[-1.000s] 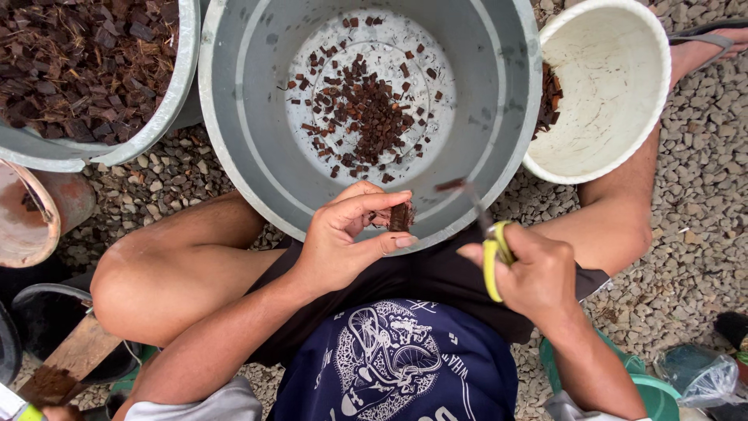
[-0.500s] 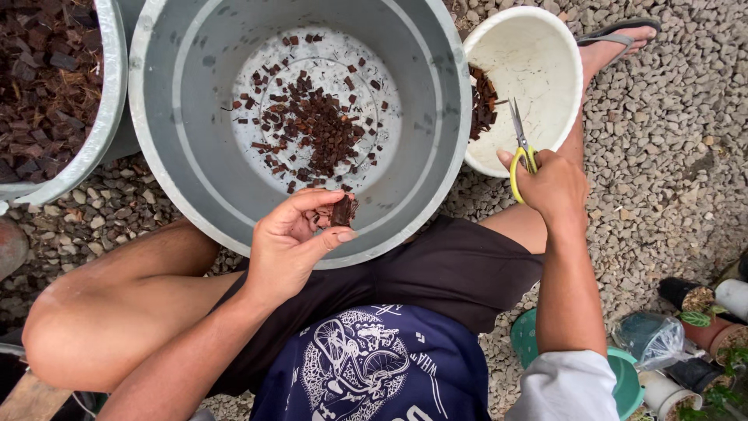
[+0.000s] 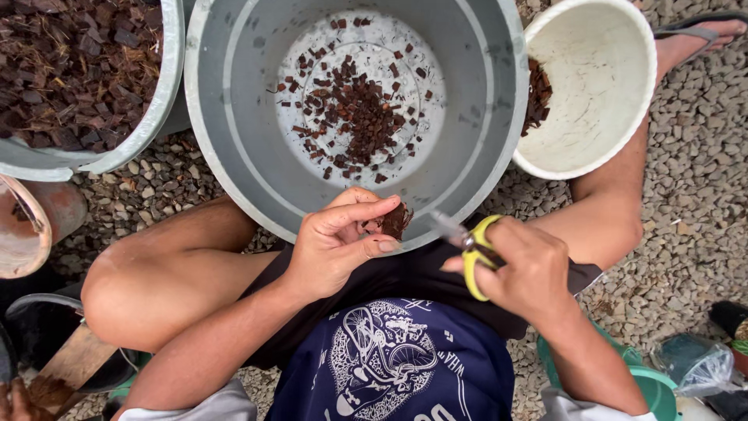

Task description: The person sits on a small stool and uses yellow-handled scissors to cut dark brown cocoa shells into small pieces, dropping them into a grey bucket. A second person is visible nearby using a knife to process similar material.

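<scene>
I sit on the ground with my legs crossed. My left hand (image 3: pixel 339 245) is curled, and my thumb and fingers pinch a small brown chunk of bark (image 3: pixel 396 221). The chunk sticks out past my fingertips. It is right over the near rim of the big grey tub (image 3: pixel 234 156) in front of me.

My right hand (image 3: pixel 526 269) is closed around a pair of scissors with yellow handles (image 3: pixel 474 248). My fingers go through the handles. The blades (image 3: pixel 446 228) point toward the chunk and are near it, but they do not touch it. The blades are blurry, so I cannot tell if they are open or closed.

Down in the bottom of the grey tub is a little heap of small brown bits (image 3: pixel 354 109). More bits lie scattered around the heap.

To the right of the tub is a white bucket (image 3: pixel 600 101). It touches the tub and leans against my right knee. Some brown pieces (image 3: pixel 536 97) sit at its left side.

To the left is another grey tub (image 3: pixel 160 109), full of bigger brown chunks (image 3: pixel 70 62) and some thin straw bits.

Small grey stones (image 3: pixel 693 218) cover the ground all around me. My foot in a sandal (image 3: pixel 697 35) is up at the top right. A green tub (image 3: pixel 647 386) is by my right elbow.
</scene>
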Demonstrator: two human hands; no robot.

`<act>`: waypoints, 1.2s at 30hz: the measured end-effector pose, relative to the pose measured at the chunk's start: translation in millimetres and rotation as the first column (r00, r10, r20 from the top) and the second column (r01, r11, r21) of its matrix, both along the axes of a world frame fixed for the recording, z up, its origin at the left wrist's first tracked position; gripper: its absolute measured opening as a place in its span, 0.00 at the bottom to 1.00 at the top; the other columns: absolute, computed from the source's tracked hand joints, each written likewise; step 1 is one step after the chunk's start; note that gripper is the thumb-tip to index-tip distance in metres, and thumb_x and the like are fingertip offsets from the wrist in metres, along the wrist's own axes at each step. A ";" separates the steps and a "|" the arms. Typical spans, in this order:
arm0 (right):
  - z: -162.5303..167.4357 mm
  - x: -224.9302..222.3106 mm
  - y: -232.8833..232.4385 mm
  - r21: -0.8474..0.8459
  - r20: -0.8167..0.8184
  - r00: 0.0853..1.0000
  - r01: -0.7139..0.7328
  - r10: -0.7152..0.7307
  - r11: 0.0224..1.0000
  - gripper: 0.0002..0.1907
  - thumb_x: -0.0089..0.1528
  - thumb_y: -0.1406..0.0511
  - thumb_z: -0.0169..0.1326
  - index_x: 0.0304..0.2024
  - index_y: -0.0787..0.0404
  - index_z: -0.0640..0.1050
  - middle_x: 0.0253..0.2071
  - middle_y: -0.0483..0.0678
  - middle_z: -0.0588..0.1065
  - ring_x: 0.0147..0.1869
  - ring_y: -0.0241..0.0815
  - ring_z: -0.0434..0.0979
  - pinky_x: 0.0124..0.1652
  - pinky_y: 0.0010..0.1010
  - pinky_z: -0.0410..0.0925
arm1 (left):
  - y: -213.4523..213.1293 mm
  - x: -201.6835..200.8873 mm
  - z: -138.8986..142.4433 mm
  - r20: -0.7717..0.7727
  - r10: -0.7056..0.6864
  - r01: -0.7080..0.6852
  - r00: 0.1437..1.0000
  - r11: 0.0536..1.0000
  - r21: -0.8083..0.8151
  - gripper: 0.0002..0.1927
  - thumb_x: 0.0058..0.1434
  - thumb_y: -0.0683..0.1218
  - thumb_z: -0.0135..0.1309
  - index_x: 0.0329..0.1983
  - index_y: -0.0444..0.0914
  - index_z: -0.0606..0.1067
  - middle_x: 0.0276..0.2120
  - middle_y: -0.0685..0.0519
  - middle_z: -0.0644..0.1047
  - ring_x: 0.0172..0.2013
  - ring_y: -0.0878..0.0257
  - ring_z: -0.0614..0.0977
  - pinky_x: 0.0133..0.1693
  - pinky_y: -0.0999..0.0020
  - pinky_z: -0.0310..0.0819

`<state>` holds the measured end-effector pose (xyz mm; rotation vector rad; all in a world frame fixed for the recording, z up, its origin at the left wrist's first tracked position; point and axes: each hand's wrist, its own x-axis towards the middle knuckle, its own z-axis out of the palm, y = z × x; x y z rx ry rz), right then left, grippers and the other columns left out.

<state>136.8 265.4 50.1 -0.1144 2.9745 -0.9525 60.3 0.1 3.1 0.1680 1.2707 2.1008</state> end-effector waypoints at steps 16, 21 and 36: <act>18.8 -10.0 -31.6 0.094 0.018 0.998 -0.055 0.054 0.994 0.22 0.50 0.54 0.72 0.25 0.62 0.76 0.23 0.49 0.73 0.24 0.50 0.75 0.25 0.40 0.66 | 5.1 7.0 4.5 -0.208 0.124 -0.148 0.970 0.983 -0.107 0.24 0.61 0.31 0.65 0.61 0.34 0.77 0.51 0.52 0.75 0.53 0.65 0.77 0.58 0.72 0.74; 10.9 -6.6 -32.7 0.078 -0.010 0.999 -0.032 0.033 0.996 0.23 0.51 0.55 0.73 0.23 0.63 0.74 0.21 0.49 0.72 0.22 0.49 0.74 0.24 0.41 0.65 | 7.9 7.7 5.0 -0.232 0.147 -0.184 0.962 0.972 -0.145 0.21 0.62 0.32 0.64 0.59 0.34 0.77 0.52 0.51 0.75 0.53 0.65 0.78 0.59 0.71 0.76; -5.8 -8.5 -33.6 0.028 -0.086 0.995 0.048 -0.046 0.998 0.23 0.53 0.57 0.73 0.25 0.63 0.73 0.25 0.49 0.74 0.25 0.49 0.75 0.27 0.40 0.66 | 18.8 0.2 -5.1 0.219 0.171 -0.193 0.961 0.978 0.082 0.21 0.73 0.42 0.51 0.69 0.36 0.69 0.56 0.50 0.77 0.52 0.68 0.76 0.63 0.71 0.71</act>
